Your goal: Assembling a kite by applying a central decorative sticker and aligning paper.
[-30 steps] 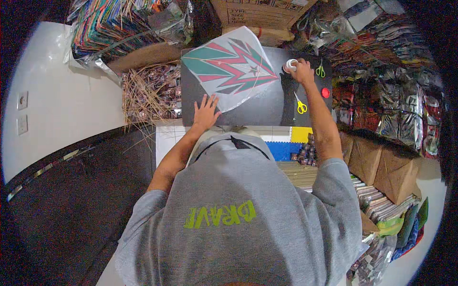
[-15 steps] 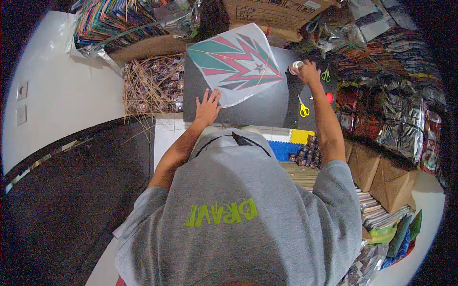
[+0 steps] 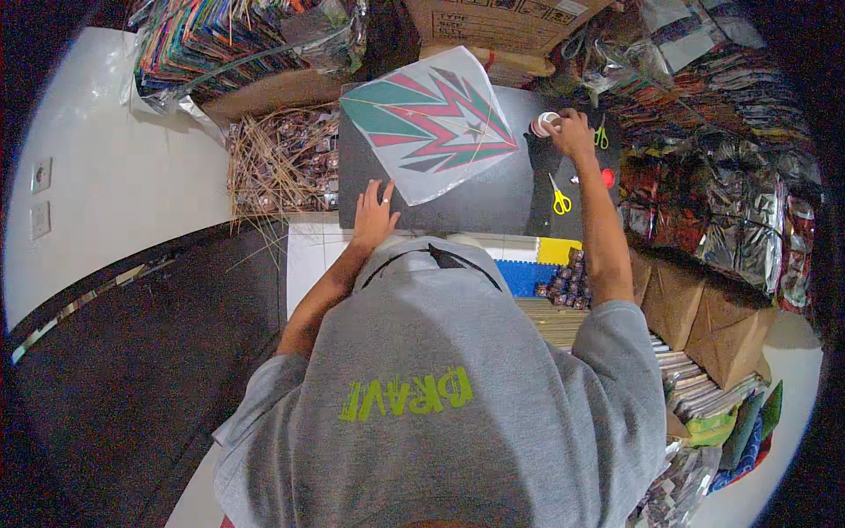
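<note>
A diamond-shaped paper kite (image 3: 421,157), white with green, red and black zigzags and a star, lies on the dark tabletop (image 3: 493,211). Thin sticks cross its face. My left hand (image 3: 376,218) rests at the table's near edge, fingers apart, just beside the kite's lower left border. At the right, my right hand (image 3: 574,136) has its fingers round a small white roll (image 3: 545,121), which may be tape or thread. Yellow scissors (image 3: 561,202) lie nearer to me. Green-handled scissors (image 3: 601,136) show partly behind the right hand. A small red item (image 3: 607,179) sits by the right forearm.
Loose thin bamboo sticks (image 3: 268,163) pile up left of the table. Stacks of wrapped coloured sheets (image 3: 238,44) stand at the far left and along the right. A cardboard box (image 3: 502,26) stands behind the table. Brown cartons (image 3: 722,326) are at my right.
The kite has shifted slightly left. My left hand has drawn off the kite's edge, a little toward me and to the left. My right hand stays at the roll.
</note>
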### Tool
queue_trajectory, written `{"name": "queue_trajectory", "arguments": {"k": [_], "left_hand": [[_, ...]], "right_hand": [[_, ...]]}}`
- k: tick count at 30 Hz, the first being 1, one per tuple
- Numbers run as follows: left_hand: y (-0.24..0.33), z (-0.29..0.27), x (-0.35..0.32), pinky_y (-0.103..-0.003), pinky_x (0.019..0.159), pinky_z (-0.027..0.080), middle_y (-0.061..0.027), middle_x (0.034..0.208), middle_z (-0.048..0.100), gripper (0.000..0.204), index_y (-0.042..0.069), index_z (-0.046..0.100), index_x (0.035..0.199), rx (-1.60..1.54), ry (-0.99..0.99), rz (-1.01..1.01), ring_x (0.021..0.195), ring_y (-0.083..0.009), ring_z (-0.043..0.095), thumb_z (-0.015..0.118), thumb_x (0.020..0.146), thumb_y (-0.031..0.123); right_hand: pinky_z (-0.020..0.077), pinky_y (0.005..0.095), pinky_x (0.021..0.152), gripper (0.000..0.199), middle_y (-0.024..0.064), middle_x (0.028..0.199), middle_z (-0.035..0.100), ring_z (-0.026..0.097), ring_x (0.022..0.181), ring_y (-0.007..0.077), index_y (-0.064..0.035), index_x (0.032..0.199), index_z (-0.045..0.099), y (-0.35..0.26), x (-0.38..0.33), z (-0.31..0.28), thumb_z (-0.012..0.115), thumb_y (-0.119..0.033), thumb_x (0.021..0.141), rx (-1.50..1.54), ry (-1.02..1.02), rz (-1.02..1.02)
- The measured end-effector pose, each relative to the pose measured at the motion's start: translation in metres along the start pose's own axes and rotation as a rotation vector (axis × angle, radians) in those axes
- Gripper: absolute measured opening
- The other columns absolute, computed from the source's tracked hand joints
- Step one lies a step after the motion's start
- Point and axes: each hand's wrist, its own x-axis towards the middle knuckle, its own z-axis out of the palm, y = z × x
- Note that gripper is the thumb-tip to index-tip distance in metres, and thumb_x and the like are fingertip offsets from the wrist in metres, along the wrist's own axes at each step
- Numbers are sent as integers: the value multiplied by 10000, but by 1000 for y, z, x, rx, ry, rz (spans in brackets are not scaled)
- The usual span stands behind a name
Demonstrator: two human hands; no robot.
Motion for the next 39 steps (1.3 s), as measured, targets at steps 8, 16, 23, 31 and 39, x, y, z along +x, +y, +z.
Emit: {"name": "queue_trajectory", "arguments": {"k": [8, 16, 23, 31, 39], "left_hand": [[5, 4, -10, -587, 1176, 289, -237, 1542, 324, 710, 183, 366, 1540, 10, 14, 13, 1490, -440, 263, 701, 927, 308], [-2, 7, -15, -624, 1176, 270, -232, 1593, 272, 571, 219, 453, 1497, 49, 11, 93, 1506, -445, 231, 651, 971, 318], [3, 5, -15, -600, 1195, 254, -223, 1620, 260, 598, 321, 421, 1529, 112, -41, 44, 1533, -424, 184, 642, 974, 353], [2, 6, -15, -642, 1185, 246, -235, 1616, 254, 581, 301, 433, 1523, 63, -10, 59, 1528, -443, 188, 633, 979, 336], [-1, 13, -16, -607, 1200, 237, -184, 1633, 233, 614, 361, 399, 1535, 84, -16, 40, 1543, -400, 169, 642, 971, 367]], "right_hand": [[494, 471, 944, 272, 199, 1078, 686, 616, 1062, 392, -64, 1116, 720, -76, -99, 64, 694, -232, 904, 476, 352, -231], [331, 533, 1070, 501, 150, 1389, 499, 453, 1315, 319, -330, 1405, 585, -132, -162, 132, 697, -328, 917, 410, 221, -266], [304, 528, 1079, 512, 154, 1392, 491, 443, 1319, 319, -373, 1430, 564, -142, -163, 132, 679, -300, 936, 327, 237, -229], [323, 536, 1071, 527, 146, 1396, 487, 447, 1305, 310, -398, 1436, 549, -145, -164, 133, 684, -280, 940, 298, 256, -221], [318, 559, 1098, 484, 156, 1420, 478, 429, 1345, 349, -317, 1418, 578, -136, -157, 128, 671, -280, 945, 464, 210, -113]]}}
